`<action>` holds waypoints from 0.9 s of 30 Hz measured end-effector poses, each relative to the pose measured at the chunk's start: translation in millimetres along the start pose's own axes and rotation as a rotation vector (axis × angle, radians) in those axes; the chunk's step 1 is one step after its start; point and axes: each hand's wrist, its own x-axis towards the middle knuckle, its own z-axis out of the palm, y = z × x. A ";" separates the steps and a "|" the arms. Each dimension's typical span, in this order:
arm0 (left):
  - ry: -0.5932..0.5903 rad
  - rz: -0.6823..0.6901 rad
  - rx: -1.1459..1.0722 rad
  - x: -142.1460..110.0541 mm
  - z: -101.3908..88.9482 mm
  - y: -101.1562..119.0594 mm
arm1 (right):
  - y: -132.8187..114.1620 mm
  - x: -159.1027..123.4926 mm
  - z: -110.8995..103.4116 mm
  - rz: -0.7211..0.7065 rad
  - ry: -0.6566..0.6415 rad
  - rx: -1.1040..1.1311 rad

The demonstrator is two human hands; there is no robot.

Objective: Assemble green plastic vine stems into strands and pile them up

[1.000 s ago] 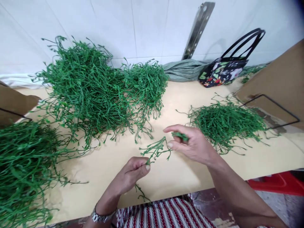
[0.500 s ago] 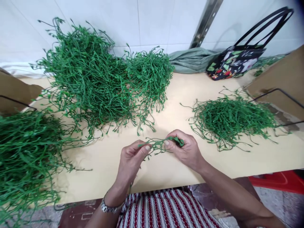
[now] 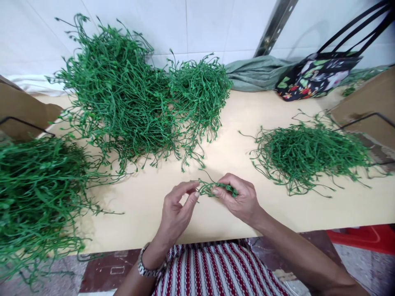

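1. Keep the slim bundle of thin, dark-green, plastic-looking stems [image 3: 205, 188] firmly pinched in the right hand [image 3: 243, 201]. A light, even grip should hold the stems together without bending their branched tips.
2. Use the fingertips of the left hand [image 3: 174, 213] to guide loose ends into line. Separate crossed tips gently; pulling hard could drag neighbouring stems out.
3. Note the bundle position: it lies between the two hands, above the smooth cream-coloured tabletop [image 3: 145, 218], near its front edge.
4. Right fingers: curled closed, with the thumb pressed along the near side of the bundle.
5. Left fingers: thumb and forefinger form a loop, their tips slightly apart at the bundle's left end. Whether they grip any stem cannot be told.
6. One stray stem points up and left from the bundle; tuck it in to avoid snagging.
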 end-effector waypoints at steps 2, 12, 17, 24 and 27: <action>-0.123 0.108 0.182 3.5 -4.9 2.6 | -0.2 -1.3 0.2 -0.025 -0.047 0.018; -0.203 0.034 0.042 5.2 -4.4 9.4 | 3.5 -5.9 -3.4 0.099 -0.268 0.207; -0.206 -0.089 -0.138 2.2 -3.9 11.9 | 5.5 -2.4 -10.0 0.104 -0.326 0.370; -0.249 -0.182 -0.284 -2.0 -1.4 6.2 | 3.6 2.1 -3.5 -0.045 -0.286 0.379; -0.244 -0.142 -0.263 -2.2 -1.8 5.0 | 2.0 2.5 -6.3 -0.036 -0.313 0.354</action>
